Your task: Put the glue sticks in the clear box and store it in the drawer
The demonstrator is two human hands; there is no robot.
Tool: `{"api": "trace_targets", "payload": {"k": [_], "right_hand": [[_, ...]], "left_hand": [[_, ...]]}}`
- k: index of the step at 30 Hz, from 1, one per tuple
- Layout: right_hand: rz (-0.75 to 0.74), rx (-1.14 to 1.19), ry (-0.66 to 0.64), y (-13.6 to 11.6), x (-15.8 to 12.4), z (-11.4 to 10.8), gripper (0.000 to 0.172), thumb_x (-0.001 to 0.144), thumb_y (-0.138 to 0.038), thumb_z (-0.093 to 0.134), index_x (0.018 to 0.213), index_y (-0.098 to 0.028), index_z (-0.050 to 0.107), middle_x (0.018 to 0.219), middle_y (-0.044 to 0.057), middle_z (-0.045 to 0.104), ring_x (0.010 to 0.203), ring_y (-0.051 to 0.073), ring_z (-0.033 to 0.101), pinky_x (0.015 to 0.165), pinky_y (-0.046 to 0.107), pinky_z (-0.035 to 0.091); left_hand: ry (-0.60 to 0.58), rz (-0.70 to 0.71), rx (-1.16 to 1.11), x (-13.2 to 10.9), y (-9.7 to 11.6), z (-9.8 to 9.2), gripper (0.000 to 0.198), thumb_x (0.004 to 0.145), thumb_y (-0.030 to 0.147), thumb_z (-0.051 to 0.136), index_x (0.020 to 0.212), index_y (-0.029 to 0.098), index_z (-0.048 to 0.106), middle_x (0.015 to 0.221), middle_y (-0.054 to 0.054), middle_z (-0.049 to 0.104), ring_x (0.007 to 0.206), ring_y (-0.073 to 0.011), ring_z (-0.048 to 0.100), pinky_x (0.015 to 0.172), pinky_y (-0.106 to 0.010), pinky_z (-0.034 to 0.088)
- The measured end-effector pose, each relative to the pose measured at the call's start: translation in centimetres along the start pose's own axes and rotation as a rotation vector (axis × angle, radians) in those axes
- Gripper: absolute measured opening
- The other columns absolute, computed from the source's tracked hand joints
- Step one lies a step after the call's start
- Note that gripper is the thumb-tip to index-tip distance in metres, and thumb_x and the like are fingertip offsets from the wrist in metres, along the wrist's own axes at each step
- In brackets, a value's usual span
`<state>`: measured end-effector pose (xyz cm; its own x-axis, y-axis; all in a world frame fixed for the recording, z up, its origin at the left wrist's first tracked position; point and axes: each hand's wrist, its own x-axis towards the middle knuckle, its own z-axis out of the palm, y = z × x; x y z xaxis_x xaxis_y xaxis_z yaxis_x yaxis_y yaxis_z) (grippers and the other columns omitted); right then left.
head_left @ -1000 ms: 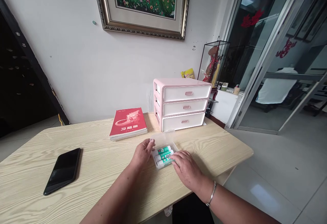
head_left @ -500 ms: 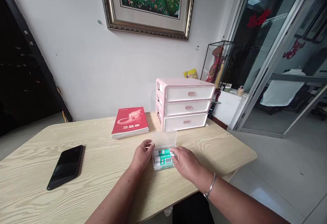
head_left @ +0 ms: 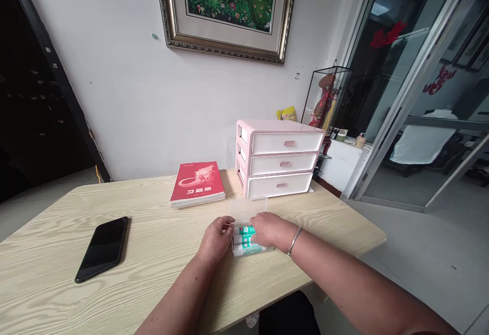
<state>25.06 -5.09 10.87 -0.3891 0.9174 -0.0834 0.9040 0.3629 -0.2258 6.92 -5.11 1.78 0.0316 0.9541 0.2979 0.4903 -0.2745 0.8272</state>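
Drawer unit (head_left: 280,159) just behind plastic box (head_left: 250,247)

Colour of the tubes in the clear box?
The tubes are white with green labels; the head view shows them best.

Left hand (head_left: 216,240), right hand (head_left: 267,229), on clear plastic box (head_left: 252,251), green-labelled tubes (head_left: 246,238) inside

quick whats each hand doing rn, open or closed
left hand: fingers curled at the clear plastic box, grip unclear
right hand: fingers curled over the tubes inside, grip unclear
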Motion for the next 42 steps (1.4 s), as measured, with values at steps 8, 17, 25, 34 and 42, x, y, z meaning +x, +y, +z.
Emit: {"api": "trace_targets", "payload": {"k": [8, 17, 25, 34, 42], "right_hand": [[0.158, 0.204, 0.029, 0.8, -0.1, 1.2, 0.020, 0.055, -0.008, 0.073, 0.071, -0.020, 0.071, 0.079, 0.008, 0.074, 0.083, 0.027, 0.068, 0.069, 0.031, 0.044], [0.358, 0.590, 0.156, 2.3, 2.2, 3.5, 0.040, 0.053, 0.006, 0.064, 0.086, -0.015, 0.075, 0.057, -0.001, 0.061, 0.053, 0.014, 0.056, 0.052, 0.023, 0.039], [0.356, 0.737, 0.222, 2.7, 2.0, 3.8, 0.045, 0.051, 0.010, 0.060, 0.087, -0.012, 0.075, 0.055, -0.003, 0.059, 0.048, 0.010, 0.051, 0.047, 0.021, 0.037], [0.286, 0.733, 0.292, 1.3, 1.8, 2.0, 0.031, 0.061, 0.005, 0.063, 0.083, -0.011, 0.076, 0.073, 0.005, 0.071, 0.067, 0.014, 0.063, 0.058, 0.020, 0.045], [0.074, 0.531, 0.376, -0.5, -0.2, 0.9, 0.024, 0.076, -0.005, 0.058, 0.087, -0.018, 0.075, 0.081, 0.004, 0.073, 0.073, 0.015, 0.065, 0.066, 0.025, 0.047]], "left_hand": [[-0.122, 0.064, 0.079, -0.5, 0.2, 0.1, 0.036, 0.074, 0.012, 0.055, 0.104, 0.020, 0.072, 0.116, -0.008, 0.064, 0.096, -0.0195, 0.067, 0.089, -0.031, 0.053], [-0.208, 0.086, 0.262, -1.0, 1.6, 0.0, 0.038, 0.074, 0.017, 0.061, 0.110, 0.022, 0.068, 0.134, -0.012, 0.055, 0.112, -0.0249, 0.063, 0.100, -0.040, 0.048], [-0.198, 0.072, 0.273, -1.0, 2.1, -0.1, 0.038, 0.073, 0.028, 0.067, 0.111, 0.024, 0.067, 0.131, -0.014, 0.056, 0.114, -0.0283, 0.061, 0.096, -0.040, 0.050], [-0.133, 0.082, 0.311, -1.4, 1.9, 0.1, 0.052, 0.073, 0.044, 0.073, 0.120, 0.024, 0.066, 0.142, -0.014, 0.050, 0.137, -0.0363, 0.040, 0.109, -0.050, 0.040], [-0.029, 0.231, 0.372, -1.5, 2.4, -0.1, 0.059, 0.072, 0.048, 0.075, 0.125, 0.023, 0.066, 0.138, -0.019, 0.051, 0.132, -0.0400, 0.042, 0.107, -0.055, 0.040]]}}
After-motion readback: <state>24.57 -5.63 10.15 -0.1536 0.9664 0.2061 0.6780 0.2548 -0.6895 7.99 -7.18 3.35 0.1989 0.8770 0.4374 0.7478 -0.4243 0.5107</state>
